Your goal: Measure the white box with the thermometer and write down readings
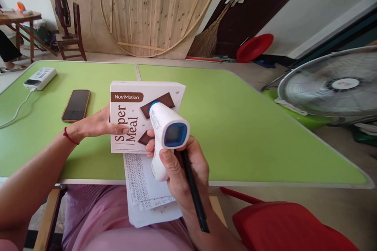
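My left hand [101,123] grips a white box [160,90] by its left side, thumb across the front, which reads "NutriMotion" and "Super Meal". In my right hand [188,172] is a white and blue infrared thermometer [166,125], its small screen facing me and its front end close to the box. A black pen [194,192] is also tucked in the right hand, slanting down toward my wrist. Below the box, handwritten papers [147,188] hang over the table's near edge, partly hidden by my right hand.
A phone [76,105] and a white power bank [40,78] with a cable lie on the left of the green table [250,133]. At the right stands a large fan [332,82]. A red chair [291,227] is at the lower right.
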